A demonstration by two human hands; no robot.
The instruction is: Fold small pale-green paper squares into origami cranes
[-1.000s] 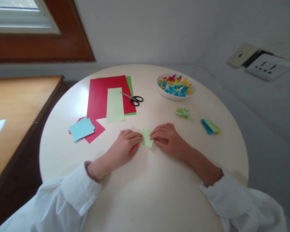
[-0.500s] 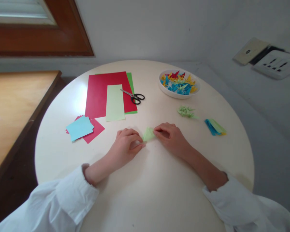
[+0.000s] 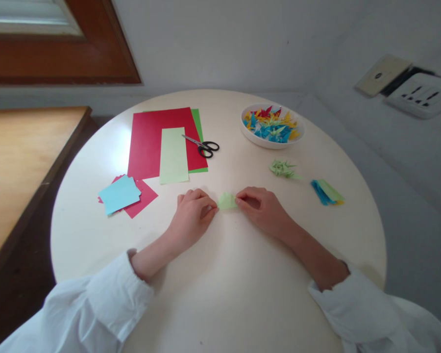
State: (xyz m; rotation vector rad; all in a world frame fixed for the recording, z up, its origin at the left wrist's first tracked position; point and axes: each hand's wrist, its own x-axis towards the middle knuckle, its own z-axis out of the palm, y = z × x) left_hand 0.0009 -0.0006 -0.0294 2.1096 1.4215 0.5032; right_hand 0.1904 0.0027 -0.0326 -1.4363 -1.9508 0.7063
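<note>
A small folded piece of light green paper is held between my two hands, just above or on the round table. My left hand pinches its left corner between thumb and fingertips. On the opposite side my right hand pinches the right corner. The folds in the paper are too small to make out clearly. To the right, beyond my right hand, lies a little heap of light green folded paper pieces.
A white bowl of colourful paper cranes stands at the back right. Black-handled scissors rest across red sheets and a pale green strip. Blue squares lie left; folded papers lie right on the white table.
My left thumb and fingers have closed onto the paper's left corner. The paper has turned slightly, and its lower edge now lies more level. My right hand has barely moved.
</note>
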